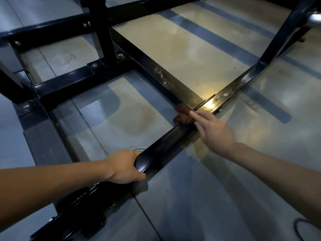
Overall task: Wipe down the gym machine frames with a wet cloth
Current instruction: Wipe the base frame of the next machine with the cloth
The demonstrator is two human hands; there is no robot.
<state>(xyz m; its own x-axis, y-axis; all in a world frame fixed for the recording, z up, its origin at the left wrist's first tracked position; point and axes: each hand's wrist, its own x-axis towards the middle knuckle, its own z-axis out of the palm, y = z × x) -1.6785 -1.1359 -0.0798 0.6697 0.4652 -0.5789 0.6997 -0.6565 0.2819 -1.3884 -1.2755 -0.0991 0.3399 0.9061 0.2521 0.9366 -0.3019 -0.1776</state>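
The small brown crumpled cloth (182, 113) is blurred and half hidden behind the right hand (214, 132), on the glossy black steel frame bar (166, 141) toward 1 o'clock. Whether those fingers pinch it, I cannot tell. The left hand (124, 166) wraps the bar at 7 o'clock.

glossy grey floor (217, 197) under black frame bars (166, 143), dark cable (298, 228) at lower right

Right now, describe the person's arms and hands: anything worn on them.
Both forearms are bare to the frame edge: no sleeves in view. The left hand and right hand wear no gloves, and no rings, watch or wristband show. The right hand's fingers are motion-blurred.
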